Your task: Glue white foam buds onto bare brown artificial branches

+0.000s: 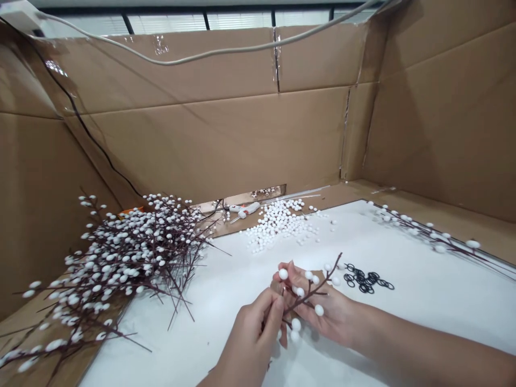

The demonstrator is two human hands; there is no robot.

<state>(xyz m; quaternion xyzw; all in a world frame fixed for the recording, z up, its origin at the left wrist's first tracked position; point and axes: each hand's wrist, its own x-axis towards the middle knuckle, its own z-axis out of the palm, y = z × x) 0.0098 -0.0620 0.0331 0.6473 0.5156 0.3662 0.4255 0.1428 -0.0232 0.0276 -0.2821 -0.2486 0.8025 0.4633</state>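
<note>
A small dark twig [312,290] with white foam buds sits between both hands, low in the middle of the head view. My left hand [252,338] pinches the lower stems of the twig, fingers closed. Behind the twig, my right hand [328,314] cups it with fingers curled around its branches. Both hands hover just above the white sheet [423,290] on the table.
A big heap of budded twigs [121,258] lies at the left. Loose white beads [282,223] are scattered at the back, small black rings [365,280] just right of the hands, and several twigs [427,234] at the right. Cardboard walls [226,140] enclose the table.
</note>
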